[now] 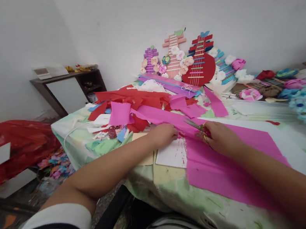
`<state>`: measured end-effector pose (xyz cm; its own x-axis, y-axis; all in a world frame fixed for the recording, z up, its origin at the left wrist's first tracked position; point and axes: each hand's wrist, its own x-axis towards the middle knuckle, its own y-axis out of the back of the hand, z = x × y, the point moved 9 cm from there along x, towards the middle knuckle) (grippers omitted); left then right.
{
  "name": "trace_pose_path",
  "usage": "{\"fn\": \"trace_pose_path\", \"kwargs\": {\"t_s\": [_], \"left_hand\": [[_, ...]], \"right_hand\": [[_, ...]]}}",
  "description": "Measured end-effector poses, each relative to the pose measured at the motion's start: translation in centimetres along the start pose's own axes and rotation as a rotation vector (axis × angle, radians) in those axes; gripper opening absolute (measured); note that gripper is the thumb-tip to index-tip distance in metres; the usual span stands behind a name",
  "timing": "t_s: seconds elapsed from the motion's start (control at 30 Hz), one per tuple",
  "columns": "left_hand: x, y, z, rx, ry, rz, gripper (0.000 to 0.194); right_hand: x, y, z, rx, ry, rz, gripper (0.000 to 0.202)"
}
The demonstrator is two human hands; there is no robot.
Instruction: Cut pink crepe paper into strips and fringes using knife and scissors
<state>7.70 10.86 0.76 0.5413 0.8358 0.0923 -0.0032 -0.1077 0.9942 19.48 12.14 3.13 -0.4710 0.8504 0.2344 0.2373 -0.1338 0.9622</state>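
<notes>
A big sheet of bright pink crepe paper (219,173) lies over the front of the table, and a narrow pink strip stretches left from its upper edge. My right hand (220,137) is closed around the handles of a pair of scissors (194,124); the blades point left over the pink paper. My left hand (165,135) is closed at the paper's lower left edge, its fingertips partly hidden. Just below it lies a white card (170,157) with red marks.
Red crepe paper pieces (144,99) and paper scraps (105,130) cover the table's left side. Craft-stick instruments with paper flowers, one a red guitar shape (200,69), lean on the wall. A blue-rimmed round decoration (305,104) stands right. A dark cabinet (69,88) is at left.
</notes>
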Motion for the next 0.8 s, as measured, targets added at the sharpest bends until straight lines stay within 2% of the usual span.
{"fn": "trace_pose_path", "kwargs": {"t_s": [0.13,0.23,0.37,0.53,0.8], "left_hand": [[-0.3,-0.7,-0.2,0.019,0.068,-0.009,0.027],[-0.4,-0.9,-0.5,0.015,0.099,-0.006,0.026],[-0.5,-0.2,-1.1,-0.021,0.112,0.024,0.026],[-1.5,0.9,-1.8,-0.088,0.067,0.026,0.020],[-2.4,1.0,-2.2,-0.072,0.099,-0.009,0.021]], "right_hand": [[-0.4,0.5,1.3,0.000,-0.082,0.061,0.035],[-0.6,0.0,1.9,0.001,-0.116,0.032,0.035],[-0.7,-0.9,2.5,0.031,-0.170,-0.019,0.036],[-0.6,-1.1,3.0,0.053,-0.209,-0.010,0.038],[-0.7,-1.2,3.1,0.073,-0.233,-0.001,0.040]]}}
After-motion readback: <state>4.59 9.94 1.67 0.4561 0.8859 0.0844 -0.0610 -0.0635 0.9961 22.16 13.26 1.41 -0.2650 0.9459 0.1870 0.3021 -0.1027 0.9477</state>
